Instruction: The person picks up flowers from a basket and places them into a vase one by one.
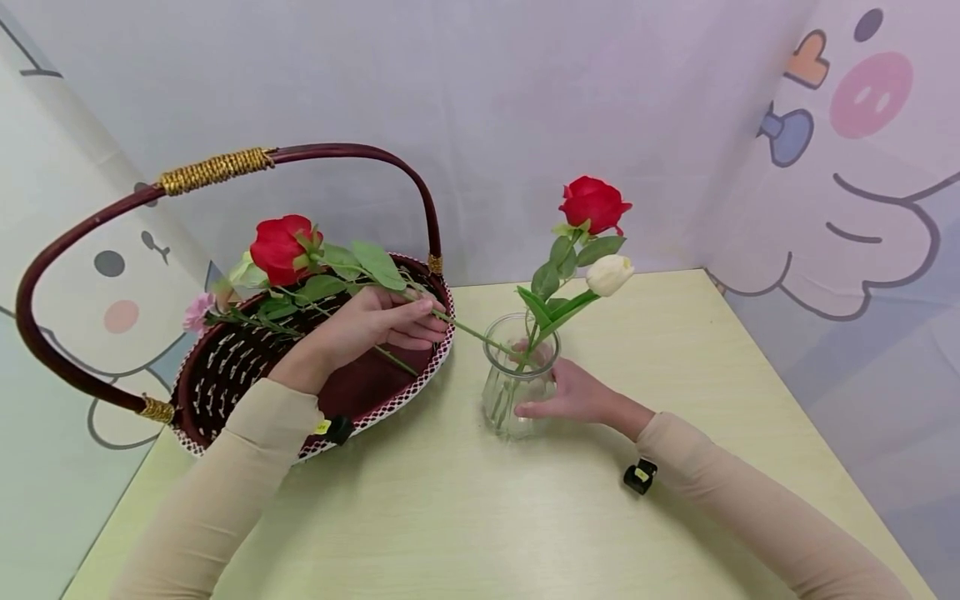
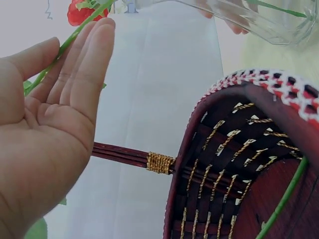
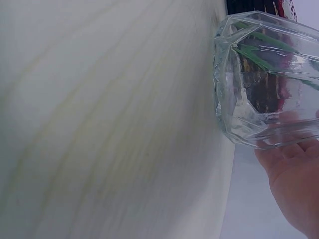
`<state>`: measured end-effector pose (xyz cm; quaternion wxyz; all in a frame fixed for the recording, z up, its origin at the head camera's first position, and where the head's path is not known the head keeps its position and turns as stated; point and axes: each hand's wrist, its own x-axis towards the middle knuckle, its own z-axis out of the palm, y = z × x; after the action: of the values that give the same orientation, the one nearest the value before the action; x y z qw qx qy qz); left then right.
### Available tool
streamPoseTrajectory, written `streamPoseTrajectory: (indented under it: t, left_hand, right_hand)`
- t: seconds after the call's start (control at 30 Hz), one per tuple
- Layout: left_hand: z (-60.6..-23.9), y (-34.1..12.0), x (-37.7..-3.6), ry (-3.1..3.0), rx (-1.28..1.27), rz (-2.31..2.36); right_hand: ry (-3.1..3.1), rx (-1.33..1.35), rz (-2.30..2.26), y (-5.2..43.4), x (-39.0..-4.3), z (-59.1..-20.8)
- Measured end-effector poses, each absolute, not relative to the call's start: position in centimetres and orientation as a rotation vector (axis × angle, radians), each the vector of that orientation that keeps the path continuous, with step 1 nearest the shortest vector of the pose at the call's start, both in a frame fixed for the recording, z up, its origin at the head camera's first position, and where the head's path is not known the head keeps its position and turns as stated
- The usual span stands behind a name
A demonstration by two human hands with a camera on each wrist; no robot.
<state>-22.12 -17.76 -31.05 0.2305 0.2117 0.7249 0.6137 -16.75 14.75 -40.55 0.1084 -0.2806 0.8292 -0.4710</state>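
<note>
My left hand hovers over the woven basket and pinches the green stem of a red rose. The stem's cut end points at the mouth of the glass vase. In the left wrist view the stem runs between the thumb and the nearly straight fingers of my left hand. My right hand grips the vase from the right, on the table. A second red rose and a white tulip stand in the vase. The right wrist view shows the vase against my palm.
The dark red basket has a tall arched handle wrapped with gold cord. A pink flower and more green stems lie in it. The pale wooden table is fenced by cartoon-printed white panels behind and on both sides.
</note>
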Motion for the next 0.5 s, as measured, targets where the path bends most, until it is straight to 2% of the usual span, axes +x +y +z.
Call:
streamPoseTrajectory:
  t: [0.5]
  left_hand:
    - [-29.6,-15.9,-21.3,1.987,0.725,1.603]
  right_hand:
    - [2.440,-0.839,-1.401,14.8,-16.8,-40.8]
